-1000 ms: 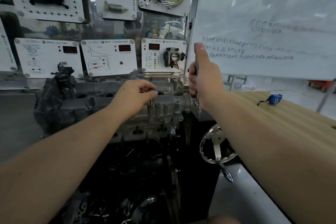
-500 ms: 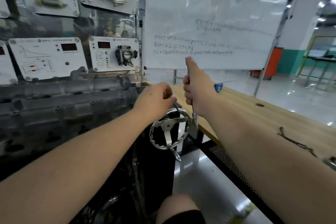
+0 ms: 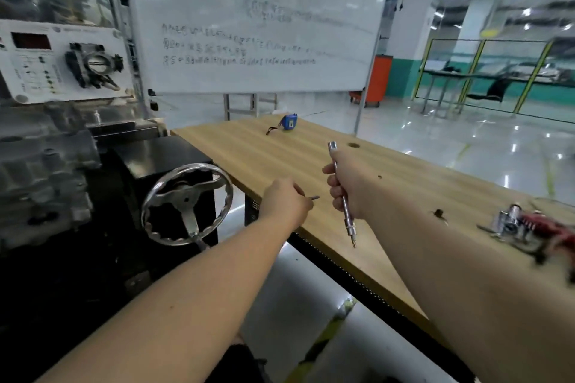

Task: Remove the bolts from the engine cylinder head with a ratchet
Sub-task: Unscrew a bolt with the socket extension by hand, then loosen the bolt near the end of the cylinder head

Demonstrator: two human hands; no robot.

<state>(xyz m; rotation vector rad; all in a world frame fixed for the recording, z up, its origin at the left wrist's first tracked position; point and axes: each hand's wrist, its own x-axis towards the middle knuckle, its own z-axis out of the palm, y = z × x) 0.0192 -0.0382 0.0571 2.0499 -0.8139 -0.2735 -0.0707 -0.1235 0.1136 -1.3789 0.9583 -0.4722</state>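
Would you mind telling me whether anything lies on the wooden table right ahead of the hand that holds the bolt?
Nothing visible does: the left hand pinches the bolt over the wooden table, whose nearby surface is bare.

Bright overhead light, glare on glossy floor (image 3: 466, 140), motion blur, wide-angle edge distortion

shiny metal ratchet (image 3: 341, 193), wood-grain table (image 3: 280, 158)
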